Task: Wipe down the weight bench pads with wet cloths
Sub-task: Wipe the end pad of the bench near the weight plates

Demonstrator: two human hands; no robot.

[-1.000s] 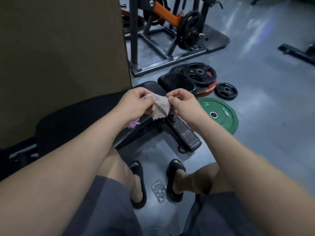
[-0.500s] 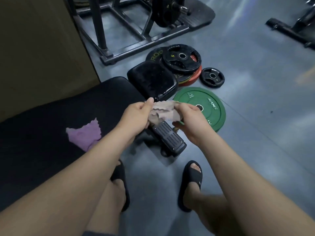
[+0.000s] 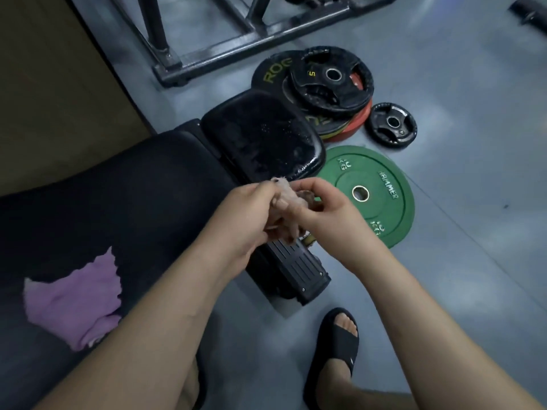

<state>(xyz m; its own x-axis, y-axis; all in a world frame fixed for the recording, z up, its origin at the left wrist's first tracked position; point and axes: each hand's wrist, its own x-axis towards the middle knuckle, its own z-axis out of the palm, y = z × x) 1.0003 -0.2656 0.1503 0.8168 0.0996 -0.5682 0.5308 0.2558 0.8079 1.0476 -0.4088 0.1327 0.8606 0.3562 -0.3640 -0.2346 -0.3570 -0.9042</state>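
Since the earlier frame the beige cloth is bunched, not stretched; fingers of the left hand and right hand both clench it, in the air near the seat pad. If the grip slips, it may fall on the floor and take up dirt.

Two cloths: a beige cloth and a purple cloth. Two bench pads: a long pad and a small pad. Two hands: left hand, right hand. Weight plates: one green plate, one small black plate, and a stack of at least three.
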